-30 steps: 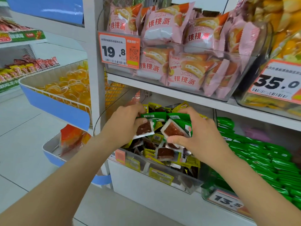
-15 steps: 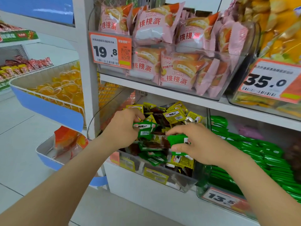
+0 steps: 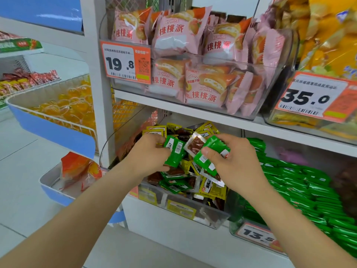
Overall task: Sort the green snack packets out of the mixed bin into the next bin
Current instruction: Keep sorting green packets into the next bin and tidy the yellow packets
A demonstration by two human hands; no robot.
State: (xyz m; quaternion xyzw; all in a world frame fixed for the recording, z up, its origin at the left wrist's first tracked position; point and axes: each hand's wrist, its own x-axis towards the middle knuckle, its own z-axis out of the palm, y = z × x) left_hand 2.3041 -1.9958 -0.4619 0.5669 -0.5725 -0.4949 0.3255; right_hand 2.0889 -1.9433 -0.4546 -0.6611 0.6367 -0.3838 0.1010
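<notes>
**Sorting step: green packets gathered above the mixed bin**

Both hands are raised just over the mixed bin (image 3: 179, 206), a clear tub on the lower shelf heaped with yellow, green and clear-fronted brown packets. The left grip (image 3: 148, 154) is clenched on one green packet (image 3: 174, 151), pinched between thumb and fingers with its barcode side up. The right grip (image 3: 237, 162) clutches a small bunch of green packets (image 3: 211, 154) under the thumb. A clear-fronted packet (image 3: 195, 146) sits between the two handfuls; which hand holds it cannot be told. The next bin (image 3: 232, 223), just to the right and marked by a price tag (image 3: 256, 235), is filled with rows of matching green packs (image 3: 301, 188). More green packets (image 3: 174, 183) lie in the mixed heap below the hands.

Step in hand, as judged: picking is under way and the held packets have not yet been moved across. The next move calls for carrying both handfuls rightwards over the wall between the bins and letting go above the green rows. Any brown packet caught in the bunch should first be shaken free. Much sorting appears to remain.
</notes>
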